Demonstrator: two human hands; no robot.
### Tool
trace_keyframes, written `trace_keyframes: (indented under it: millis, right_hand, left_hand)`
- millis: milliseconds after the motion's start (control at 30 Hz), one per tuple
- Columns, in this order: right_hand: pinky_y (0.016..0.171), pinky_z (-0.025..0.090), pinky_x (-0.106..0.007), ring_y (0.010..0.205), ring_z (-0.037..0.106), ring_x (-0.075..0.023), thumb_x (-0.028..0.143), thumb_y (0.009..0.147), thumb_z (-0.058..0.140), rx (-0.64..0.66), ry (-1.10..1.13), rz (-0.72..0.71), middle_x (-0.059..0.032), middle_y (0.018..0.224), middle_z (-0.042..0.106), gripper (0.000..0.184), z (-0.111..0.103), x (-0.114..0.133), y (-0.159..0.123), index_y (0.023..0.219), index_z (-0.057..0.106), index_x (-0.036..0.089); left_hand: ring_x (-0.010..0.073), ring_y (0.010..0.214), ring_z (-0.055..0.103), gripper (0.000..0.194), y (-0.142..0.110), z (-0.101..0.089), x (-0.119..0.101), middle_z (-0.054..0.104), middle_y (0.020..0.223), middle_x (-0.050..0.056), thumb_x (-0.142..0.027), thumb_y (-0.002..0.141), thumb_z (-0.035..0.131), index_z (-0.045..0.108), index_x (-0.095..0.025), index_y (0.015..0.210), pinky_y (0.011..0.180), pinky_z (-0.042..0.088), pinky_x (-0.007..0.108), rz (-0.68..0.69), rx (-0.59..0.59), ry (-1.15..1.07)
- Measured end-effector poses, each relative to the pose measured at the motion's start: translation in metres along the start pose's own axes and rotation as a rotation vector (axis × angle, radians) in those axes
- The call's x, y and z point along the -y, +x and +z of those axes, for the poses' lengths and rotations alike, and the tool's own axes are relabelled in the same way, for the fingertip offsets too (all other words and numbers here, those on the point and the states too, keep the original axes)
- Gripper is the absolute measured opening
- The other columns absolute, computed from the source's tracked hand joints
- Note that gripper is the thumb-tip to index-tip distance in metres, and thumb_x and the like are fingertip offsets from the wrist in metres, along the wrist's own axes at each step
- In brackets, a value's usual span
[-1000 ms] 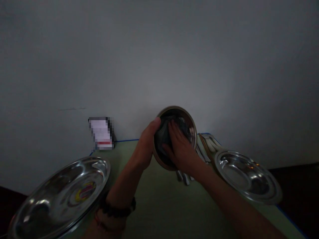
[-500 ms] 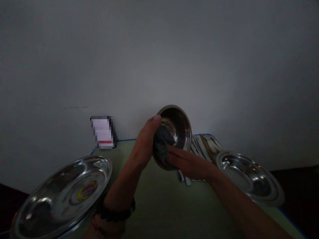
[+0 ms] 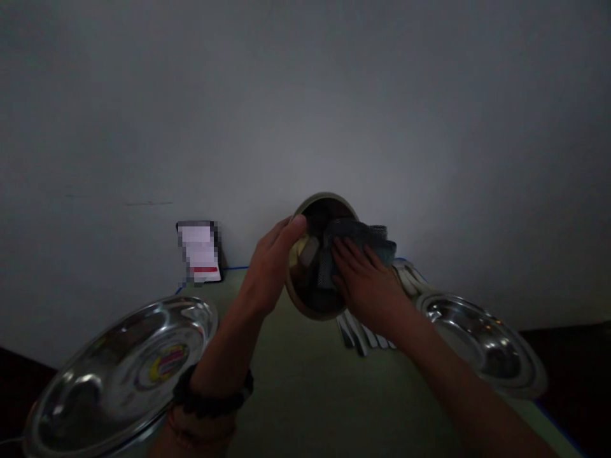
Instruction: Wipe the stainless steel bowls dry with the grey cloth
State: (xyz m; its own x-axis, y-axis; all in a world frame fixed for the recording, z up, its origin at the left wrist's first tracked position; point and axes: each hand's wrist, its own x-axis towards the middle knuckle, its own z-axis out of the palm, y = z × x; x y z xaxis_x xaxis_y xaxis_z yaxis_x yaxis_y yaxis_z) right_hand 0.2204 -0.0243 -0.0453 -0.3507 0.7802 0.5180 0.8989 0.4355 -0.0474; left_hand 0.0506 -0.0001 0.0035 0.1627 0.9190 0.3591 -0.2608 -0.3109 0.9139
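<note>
My left hand [image 3: 270, 270] grips the left rim of a small steel bowl [image 3: 305, 289], holding it tilted above the table with its inside facing me. A dark bead bracelet sits on that wrist. My right hand [image 3: 367, 286] presses a dark grey cloth [image 3: 370, 238] against the inside of the bowl, fingers closed flat on the cloth; part of the cloth hangs over the bowl's right rim.
A large steel plate [image 3: 119, 369] with a coloured sticker lies at the near left of the pale green table [image 3: 305, 388]. A second steel plate [image 3: 482, 340] lies at right. Several pieces of cutlery [image 3: 363, 331] lie behind my right hand. A white-labelled card [image 3: 200, 253] leans on the wall.
My right hand swept the cloth from the bowl's lower inside up and to the right, and the cloth now spills over the right rim. The bowl turned slightly in my left hand.
</note>
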Motion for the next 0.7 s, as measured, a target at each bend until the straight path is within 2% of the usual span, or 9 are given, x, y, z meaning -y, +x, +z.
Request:
trace_keyframes:
  millis: [67,167,333,433,567,700]
  right_hand:
    - [0.117,0.019,-0.054,0.143,0.021,-0.0281,0.020,0.092,0.035,-0.032,-0.030,0.008,-0.0134,0.153,0.028,0.052,0.002,-0.006,0.002,0.142,0.037,0.006]
    - [0.118,0.015,-0.053,0.144,0.017,-0.0258,0.018,0.093,0.031,-0.037,0.025,-0.009,-0.0121,0.154,0.025,0.053,0.003,-0.010,0.006,0.145,0.032,0.007]
    - [0.118,0.014,-0.050,0.145,0.007,-0.0204,0.023,0.095,0.028,-0.033,0.398,-0.041,-0.0103,0.158,0.014,0.058,0.001,0.006,0.008,0.150,0.014,0.014]
    - [0.118,0.009,-0.049,0.145,0.002,-0.0184,0.027,0.096,0.029,0.037,0.620,-0.072,-0.0069,0.159,0.008,0.058,-0.004,0.018,0.006,0.151,0.012,0.018]
    - [0.118,0.012,-0.045,0.145,0.008,-0.0177,0.032,0.098,0.030,0.165,0.842,-0.136,-0.0046,0.158,0.014,0.054,-0.013,0.025,0.003,0.150,0.019,0.020]
    - [0.118,0.016,-0.043,0.143,0.018,-0.0178,0.032,0.097,0.035,0.302,0.982,-0.210,-0.0042,0.155,0.022,0.054,-0.018,0.023,0.002,0.148,0.024,0.020]
  left_hand:
    - [0.0306,0.123,0.051,0.040,-0.001,0.002,0.000,0.072,0.109,0.008,-0.050,0.080,0.060,0.071,-0.018,0.102,0.104,0.039,0.040,-0.007,0.044,0.023]
    - [0.0308,0.125,0.049,0.040,-0.002,0.007,0.001,0.071,0.113,0.007,-0.052,0.081,0.058,0.072,-0.019,0.101,0.108,0.034,0.041,-0.025,0.095,0.061]
    - [0.0279,0.123,0.052,0.036,-0.003,0.013,0.005,0.072,0.110,0.002,-0.052,0.084,0.055,0.073,-0.023,0.094,0.110,0.033,0.039,0.023,0.136,0.055]
    - [0.0277,0.122,0.052,0.036,-0.002,0.011,0.006,0.072,0.108,0.001,-0.054,0.081,0.057,0.074,-0.023,0.089,0.110,0.032,0.038,0.059,0.122,0.070]
    - [0.0290,0.117,0.056,0.041,-0.001,0.006,0.003,0.072,0.108,0.004,-0.056,0.081,0.056,0.074,-0.021,0.090,0.106,0.038,0.039,0.032,0.106,0.107]
    - [0.0264,0.115,0.056,0.040,0.000,0.000,0.004,0.070,0.113,0.006,-0.053,0.083,0.054,0.072,-0.019,0.095,0.104,0.039,0.037,0.033,0.082,0.119]
